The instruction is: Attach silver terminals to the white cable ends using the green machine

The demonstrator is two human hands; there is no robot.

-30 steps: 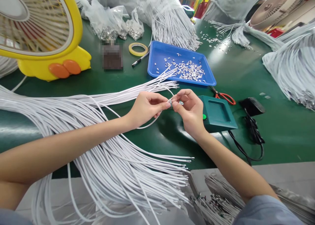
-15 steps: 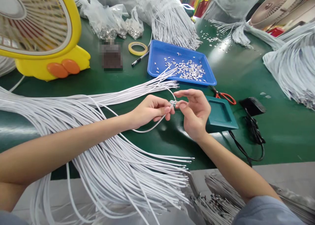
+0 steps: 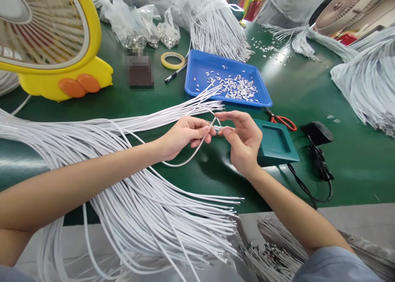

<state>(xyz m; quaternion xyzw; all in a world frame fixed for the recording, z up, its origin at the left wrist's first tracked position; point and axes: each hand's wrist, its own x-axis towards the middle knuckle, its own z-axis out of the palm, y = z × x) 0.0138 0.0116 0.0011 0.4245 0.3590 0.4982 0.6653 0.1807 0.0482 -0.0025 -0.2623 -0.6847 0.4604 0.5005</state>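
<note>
My left hand (image 3: pixel 183 136) pinches a white cord (image 3: pixel 188 158) near its end, and the cord loops down below my fingers. My right hand (image 3: pixel 242 140) meets it with thumb and forefinger pinched on a small metal clip (image 3: pixel 217 128) at the cord's tip, the other fingers spread. Both hands hover over the green table, just left of a small teal device (image 3: pixel 274 142). A large sheaf of white cords (image 3: pixel 138 208) lies under my left forearm. A blue tray (image 3: pixel 203 68) holding several metal clips sits just beyond my hands.
A yellow duck-shaped fan (image 3: pixel 55 39) stands at the far left. Tape roll (image 3: pixel 173 60), pen (image 3: pixel 175 73), bags of clips (image 3: pixel 138 31) and more cord bundles (image 3: pixel 367 84) ring the table. Orange scissors (image 3: pixel 282 121) and a black adapter (image 3: pixel 317 132) with cable lie right of the teal device.
My right hand has opened its outer fingers and shifted slightly while the pinch stays on the clip. My left hand has slid a little along the cord, and the loop hangs lower.
</note>
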